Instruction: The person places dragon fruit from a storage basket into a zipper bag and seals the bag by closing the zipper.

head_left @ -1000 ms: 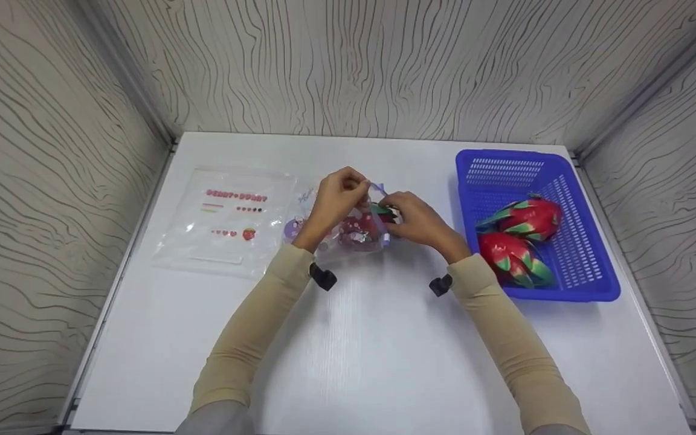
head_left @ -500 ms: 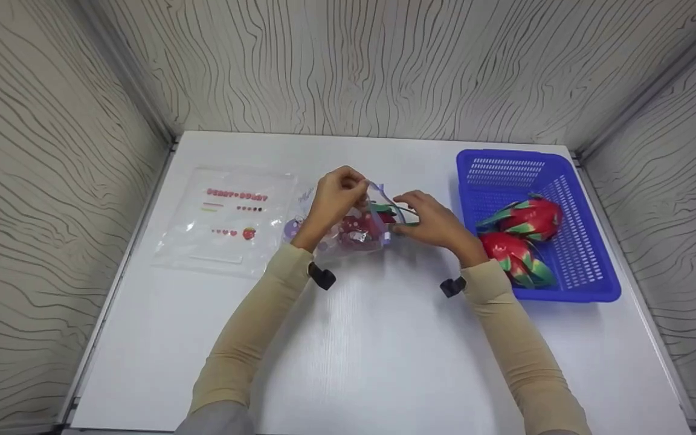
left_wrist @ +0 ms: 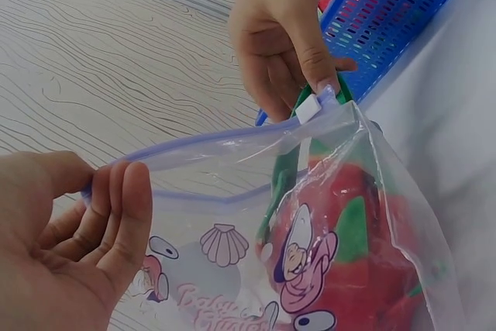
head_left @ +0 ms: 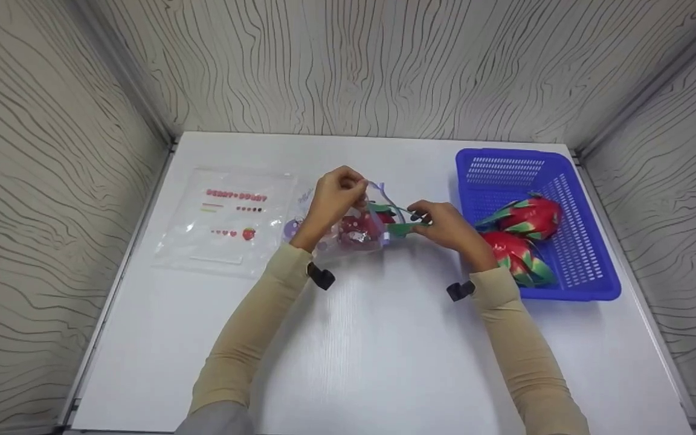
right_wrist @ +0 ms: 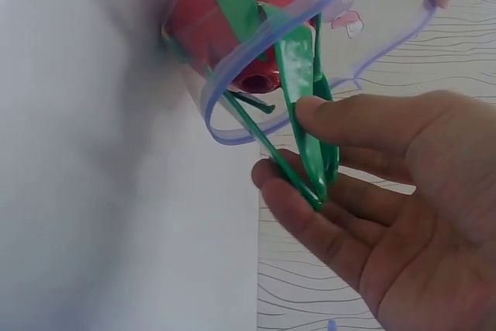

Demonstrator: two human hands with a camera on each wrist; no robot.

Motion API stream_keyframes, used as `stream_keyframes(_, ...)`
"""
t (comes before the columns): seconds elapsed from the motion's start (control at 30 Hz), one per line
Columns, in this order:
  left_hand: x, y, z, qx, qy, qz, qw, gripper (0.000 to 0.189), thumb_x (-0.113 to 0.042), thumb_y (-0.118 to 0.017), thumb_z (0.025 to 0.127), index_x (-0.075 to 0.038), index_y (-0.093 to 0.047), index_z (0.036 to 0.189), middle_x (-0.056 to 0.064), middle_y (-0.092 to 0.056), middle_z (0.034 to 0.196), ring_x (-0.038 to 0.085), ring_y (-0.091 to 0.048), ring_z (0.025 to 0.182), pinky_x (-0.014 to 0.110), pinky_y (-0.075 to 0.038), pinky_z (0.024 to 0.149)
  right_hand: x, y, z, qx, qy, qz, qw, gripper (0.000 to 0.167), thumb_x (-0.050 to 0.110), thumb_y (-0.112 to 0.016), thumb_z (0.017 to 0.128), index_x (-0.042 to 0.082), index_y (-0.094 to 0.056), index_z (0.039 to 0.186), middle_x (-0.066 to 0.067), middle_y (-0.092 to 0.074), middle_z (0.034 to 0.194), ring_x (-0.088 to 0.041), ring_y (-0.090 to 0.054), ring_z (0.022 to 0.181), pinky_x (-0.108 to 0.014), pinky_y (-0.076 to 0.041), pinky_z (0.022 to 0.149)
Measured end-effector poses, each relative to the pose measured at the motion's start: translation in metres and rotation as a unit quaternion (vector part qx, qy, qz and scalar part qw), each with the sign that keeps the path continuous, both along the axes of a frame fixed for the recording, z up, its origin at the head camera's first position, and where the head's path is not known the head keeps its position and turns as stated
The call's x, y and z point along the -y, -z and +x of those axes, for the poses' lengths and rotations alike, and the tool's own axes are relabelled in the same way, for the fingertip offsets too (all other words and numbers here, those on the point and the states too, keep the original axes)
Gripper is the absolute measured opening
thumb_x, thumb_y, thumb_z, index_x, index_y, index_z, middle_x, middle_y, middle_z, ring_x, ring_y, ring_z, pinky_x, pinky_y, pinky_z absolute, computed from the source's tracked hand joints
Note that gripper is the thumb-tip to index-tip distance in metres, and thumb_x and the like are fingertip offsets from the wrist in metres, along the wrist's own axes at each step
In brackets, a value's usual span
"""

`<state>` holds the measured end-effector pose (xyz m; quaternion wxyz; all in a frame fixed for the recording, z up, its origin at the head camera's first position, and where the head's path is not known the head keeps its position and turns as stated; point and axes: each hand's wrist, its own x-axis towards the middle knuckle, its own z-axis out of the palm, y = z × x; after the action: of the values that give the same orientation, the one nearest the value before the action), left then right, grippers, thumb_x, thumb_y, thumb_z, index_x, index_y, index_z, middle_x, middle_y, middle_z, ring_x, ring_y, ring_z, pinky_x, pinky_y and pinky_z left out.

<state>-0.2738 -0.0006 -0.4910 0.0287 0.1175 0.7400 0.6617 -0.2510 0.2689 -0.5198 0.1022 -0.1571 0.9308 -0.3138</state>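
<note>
A clear zip bag with a lilac zip rim lies on the table with its mouth toward the right. My left hand pinches the rim, spreading the mouth apart. Inside the bag sits a red toy dragon fruit, its long green leaves sticking out through the mouth. My right hand holds these leaves between thumb and fingers, just outside the rim. A white slider sits at the bag's corner in the left wrist view.
At the right, a blue plastic basket holds two more dragon fruits. Another clear bag, printed with red letters and a strawberry, lies flat at the left. Wood-patterned walls enclose the white table behind and at both sides.
My right hand has moved right, away from the bag's mouth, and the green leaves now stretch out between its fingers and the bag. The left hand stays at the rim.
</note>
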Motion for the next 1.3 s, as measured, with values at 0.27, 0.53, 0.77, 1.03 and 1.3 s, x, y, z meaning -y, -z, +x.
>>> stream_keyframes(0.27,0.0,0.0,0.003,-0.009,0.003,-0.021,0.9997,0.01,-0.009,-0.067,0.103,0.0,-0.071,0.106,0.006,-0.072,0.083,0.014,-0.07,0.068,0.029,-0.065,0.067,0.009,0.008,0.003,0.011,0.029,-0.037,0.9988,0.039,0.01,-0.077,0.097,-0.003,-0.067,0.133,-0.022,-0.075,0.126,-0.036,-0.075,0.108,-0.049,-0.064,0.092)
stream_keyframes(0.53,-0.003,-0.001,0.006,0.005,0.001,-0.027,0.9996,0.012,-0.015,-0.069,0.104,-0.004,-0.072,0.107,0.006,-0.072,0.086,0.016,-0.071,0.072,0.03,-0.065,0.069,0.025,0.012,0.003,-0.015,0.054,-0.077,0.9954,0.033,0.009,-0.079,0.095,-0.003,-0.067,0.123,-0.023,-0.073,0.121,-0.036,-0.075,0.105,-0.049,-0.065,0.091)
stream_keyframes(0.77,-0.005,0.001,0.006,0.005,0.0,-0.018,0.9998,0.01,-0.014,-0.07,0.103,-0.004,-0.072,0.106,0.003,-0.071,0.081,0.015,-0.07,0.065,0.032,-0.064,0.065,0.036,0.013,0.002,-0.012,0.041,-0.099,0.9942,0.038,0.003,-0.076,0.093,-0.003,-0.067,0.13,-0.022,-0.07,0.128,-0.039,-0.072,0.116,-0.051,-0.061,0.101)
stream_keyframes(1.03,-0.007,0.002,0.009,-0.002,0.009,-0.031,0.9995,0.012,-0.014,-0.07,0.103,-0.003,-0.072,0.105,0.004,-0.072,0.08,0.012,-0.071,0.066,0.033,-0.065,0.066,0.051,0.022,0.0,-0.062,0.025,-0.114,0.9913,0.03,0.001,-0.077,0.095,-0.004,-0.073,0.124,-0.021,-0.074,0.122,-0.038,-0.075,0.109,-0.049,-0.064,0.095)
stream_keyframes(1.3,-0.009,0.001,0.008,-0.008,0.027,-0.005,0.9996,0.012,-0.011,-0.07,0.103,0.0,-0.073,0.105,0.003,-0.072,0.078,0.012,-0.07,0.066,0.029,-0.064,0.066,0.07,0.029,-0.008,-0.086,0.029,-0.116,0.9891,0.028,-0.002,-0.072,0.096,-0.002,-0.074,0.124,-0.02,-0.075,0.121,-0.037,-0.077,0.104,-0.047,-0.065,0.091)
